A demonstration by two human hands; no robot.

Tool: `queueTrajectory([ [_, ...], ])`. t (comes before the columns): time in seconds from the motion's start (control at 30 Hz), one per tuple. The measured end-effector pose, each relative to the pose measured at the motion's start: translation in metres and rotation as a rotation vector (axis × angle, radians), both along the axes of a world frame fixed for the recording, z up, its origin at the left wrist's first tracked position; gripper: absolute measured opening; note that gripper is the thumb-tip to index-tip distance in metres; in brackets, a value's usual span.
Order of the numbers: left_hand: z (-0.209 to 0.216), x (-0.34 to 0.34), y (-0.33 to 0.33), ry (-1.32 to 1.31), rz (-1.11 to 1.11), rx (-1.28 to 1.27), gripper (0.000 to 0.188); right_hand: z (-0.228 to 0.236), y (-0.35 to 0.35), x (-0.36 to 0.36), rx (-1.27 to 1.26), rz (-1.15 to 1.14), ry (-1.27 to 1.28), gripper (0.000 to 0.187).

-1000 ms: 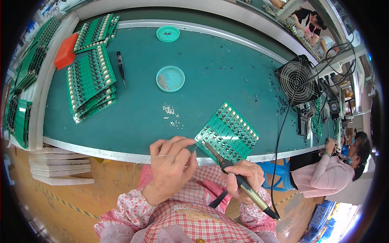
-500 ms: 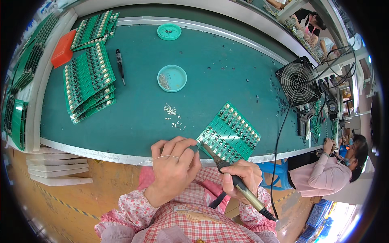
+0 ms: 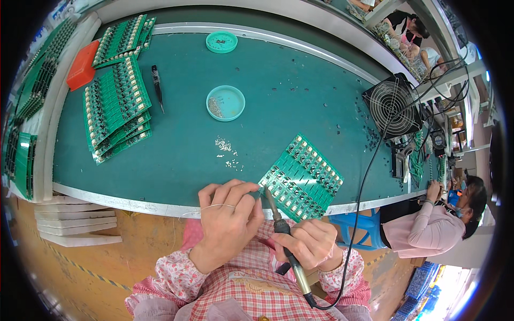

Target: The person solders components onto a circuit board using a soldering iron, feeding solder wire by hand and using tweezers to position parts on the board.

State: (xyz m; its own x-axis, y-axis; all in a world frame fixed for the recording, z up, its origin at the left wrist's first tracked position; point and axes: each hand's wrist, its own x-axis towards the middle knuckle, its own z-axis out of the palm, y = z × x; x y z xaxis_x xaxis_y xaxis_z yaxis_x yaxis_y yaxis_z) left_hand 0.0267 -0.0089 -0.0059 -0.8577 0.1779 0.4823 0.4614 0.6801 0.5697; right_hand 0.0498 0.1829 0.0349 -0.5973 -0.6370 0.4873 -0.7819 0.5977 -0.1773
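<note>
Circuit board (image 3: 303, 179) sits at the bench's near edge, right of centre. Your left hand (image 3: 227, 222) pinches solder wire at its near-left corner; right hand (image 3: 308, 243) fist-grips the soldering iron (image 3: 284, 235), tip there. Looks barely started; most rows left, I'd judge.

The right hand (image 3: 310, 243) has tilted the soldering iron (image 3: 281, 230) more upright, and its tip now meets the left hand's (image 3: 227, 222) fingertips at the green circuit board (image 3: 302, 179) corner.
</note>
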Motion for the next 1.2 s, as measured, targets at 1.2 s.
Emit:
queueTrajectory([
  [1.2,0.006,-0.007,0.006,-0.036,0.04,0.014,0.02,0.013,0.012,-0.035,-0.9,-0.383,-0.807,0.015],
])
